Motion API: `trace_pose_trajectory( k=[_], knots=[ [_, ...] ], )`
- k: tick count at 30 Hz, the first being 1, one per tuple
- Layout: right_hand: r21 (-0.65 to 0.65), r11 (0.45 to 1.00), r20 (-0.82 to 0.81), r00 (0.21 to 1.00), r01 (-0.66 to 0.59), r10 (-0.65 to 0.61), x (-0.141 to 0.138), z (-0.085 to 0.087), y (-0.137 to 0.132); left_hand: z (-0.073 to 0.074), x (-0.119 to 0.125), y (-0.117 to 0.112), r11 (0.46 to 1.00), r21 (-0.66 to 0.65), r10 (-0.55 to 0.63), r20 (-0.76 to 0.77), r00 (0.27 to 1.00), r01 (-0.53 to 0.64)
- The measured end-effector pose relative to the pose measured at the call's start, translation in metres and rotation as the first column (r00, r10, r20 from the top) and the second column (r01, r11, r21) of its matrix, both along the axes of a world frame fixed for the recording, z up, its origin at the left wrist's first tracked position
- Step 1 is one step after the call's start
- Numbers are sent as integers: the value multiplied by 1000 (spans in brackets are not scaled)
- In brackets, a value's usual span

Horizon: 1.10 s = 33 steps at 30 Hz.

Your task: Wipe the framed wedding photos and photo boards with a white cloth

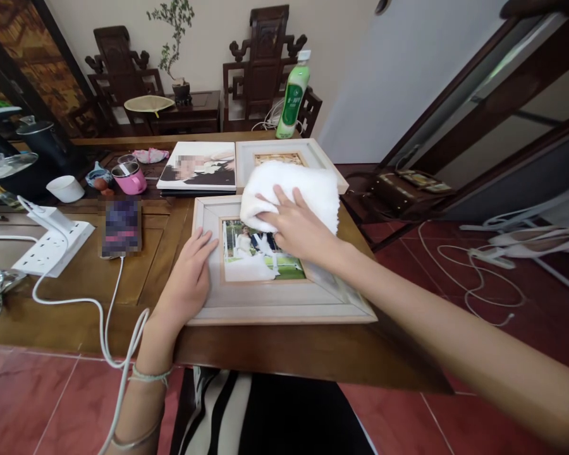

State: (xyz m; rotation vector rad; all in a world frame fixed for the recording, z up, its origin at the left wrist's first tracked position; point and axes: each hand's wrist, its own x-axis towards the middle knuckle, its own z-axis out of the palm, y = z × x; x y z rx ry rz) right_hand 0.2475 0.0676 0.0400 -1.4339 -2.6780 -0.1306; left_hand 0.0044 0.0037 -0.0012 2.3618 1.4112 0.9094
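Observation:
A pale wooden picture frame (265, 306) with a photo lies flat at the near edge of a brown wooden table (90, 297). My left hand (189, 278) rests flat on the frame's left side, fingers spread. My right hand (296, 227) presses a folded white towel (308, 186) onto the frame's upper right part, fingers stretched over the cloth. A second pale frame (322, 161) and a flat photo print (201, 165) lie just behind.
A phone (120, 227) on a white cable lies left of the frame, beside a white power strip (52, 243). A pink mug (129, 177), white bowl (65, 188) and green bottle (293, 95) stand farther back. Carved dark chairs line the wall. Cables trail on the red floor at right.

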Motion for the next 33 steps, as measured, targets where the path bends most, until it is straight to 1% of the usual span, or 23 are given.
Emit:
trace_pose_trajectory(
  k=[1, 3, 6, 8, 10, 12, 14, 16, 18, 20, 22, 25, 27, 28, 30, 33],
  knots=[
    [-8, 1000, 10, 1000, -6, 7, -3, 0, -3, 0, 0, 0, 1000, -2, 2, 4, 1000, -2],
    [-43, 998, 16, 999, -36, 37, -8, 2, -20, 0, 0, 0, 1000, -5, 3, 8, 1000, -3],
    [-158, 982, -4, 995, -102, 103, -8, 15, -60, 1, -1, 0, 1000, -11, 3, 1, 1000, -3],
    [-285, 946, -29, 988, -156, 154, -4, 29, -90, 1, -1, -1, 1000, -13, 5, -8, 1000, -5],
    [-401, 890, -79, 976, -217, 202, -1, 42, -118, 2, 0, -1, 1000, -13, 5, -16, 1000, -5],
    [-446, 847, -150, 957, -289, 247, 0, 49, -138, 2, 0, -1, 1000, -6, 5, -23, 1000, -5],
    [-453, 823, -197, 939, -342, 282, -3, 48, -146, 2, 0, -1, 1000, 5, 7, -25, 1000, -7],
    [-439, 826, -209, 934, -355, 291, -8, 41, -142, 2, 0, -1, 1000, 4, 8, -27, 1000, -8],
    [-398, 862, -186, 948, -314, 259, -11, 31, -126, 2, 0, -1, 1000, -12, 10, -30, 999, -10],
    [-316, 915, -141, 966, -251, 216, -11, 22, -99, 3, 0, -2, 1000, -26, 10, -27, 1000, -11],
    [-195, 960, -95, 978, -199, 184, -8, 14, -67, 3, 0, -2, 999, -29, 12, -15, 1000, -12],
    [-47, 990, -63, 989, -137, 134, -7, 5, -21, 2, -1, -2, 1000, -25, 6, 7, 1000, -6],
    [-2, 996, -64, 994, -90, 90, -11, 2, -3, 0, -2, -1, 1000, -18, -5, 14, 1000, 5],
    [1, 997, -60, 995, -74, 74, -14, 2, 1, -1, -2, 0, 1000, -13, -10, 14, 1000, 11],
    [-36, 997, -32, 997, -67, 66, -23, 3, -3, -2, -3, 1, 1000, -1, -12, 12, 1000, 12],
    [-170, 981, 16, 995, -92, 96, -34, 11, -32, -2, -2, 1, 1000, 4, -7, 1, 1000, 7]
  ],
)
